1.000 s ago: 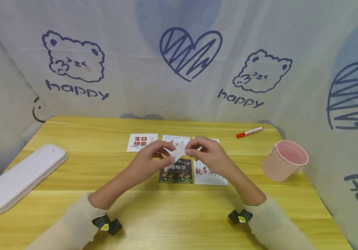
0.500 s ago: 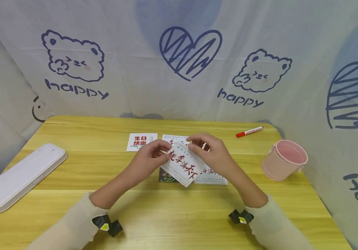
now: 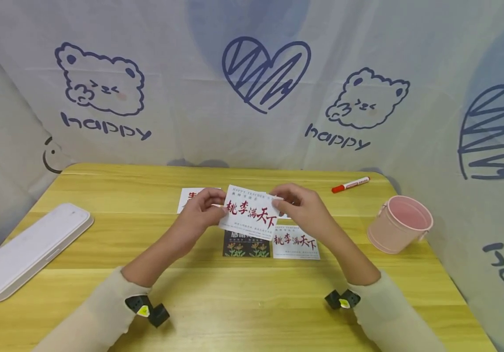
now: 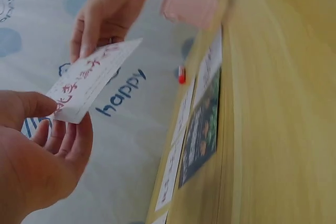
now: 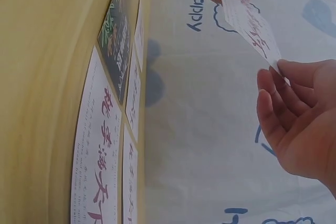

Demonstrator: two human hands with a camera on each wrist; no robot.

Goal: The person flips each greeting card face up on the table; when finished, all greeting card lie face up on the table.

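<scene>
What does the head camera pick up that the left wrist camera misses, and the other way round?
Only the head view shows the white case at the table's left, the whole pink bucket and both sleeves. Only the left wrist view shows the left hand's palm side, its fingers curled behind the held card. Both show the left hand and right hand pinching that card by its ends above the table, the cards lying there and the red marker.

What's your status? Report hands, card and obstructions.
Left hand and right hand pinch opposite ends of white card with red characters, raised above table. Four more cards lie below it. Nothing in the way.
</scene>
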